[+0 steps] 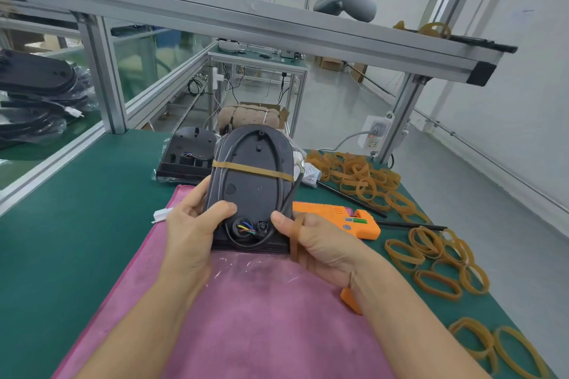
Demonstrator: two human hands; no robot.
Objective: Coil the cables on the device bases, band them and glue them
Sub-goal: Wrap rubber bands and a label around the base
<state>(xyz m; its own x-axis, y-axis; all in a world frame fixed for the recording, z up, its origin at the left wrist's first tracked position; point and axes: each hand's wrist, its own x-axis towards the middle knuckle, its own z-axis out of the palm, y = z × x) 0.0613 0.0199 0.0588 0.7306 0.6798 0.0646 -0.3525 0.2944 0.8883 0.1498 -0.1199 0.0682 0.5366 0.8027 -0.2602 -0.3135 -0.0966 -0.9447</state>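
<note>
Second device base (187, 154) lies near desk (77, 194) far edge, its cable not yet coiled. Left hand (191, 224) grips held device base (251, 184) over pink mat (246, 311). Cable (278, 169) coiled on it, one rubber band (252, 170) across. Right hand (311, 243) grips base's right edge, second band (296, 237) looped over fingers, not yet on. Glue gun (345, 220) lies just beside; gluing left. Spare bands (363, 178) piled along desk right edge.
</note>
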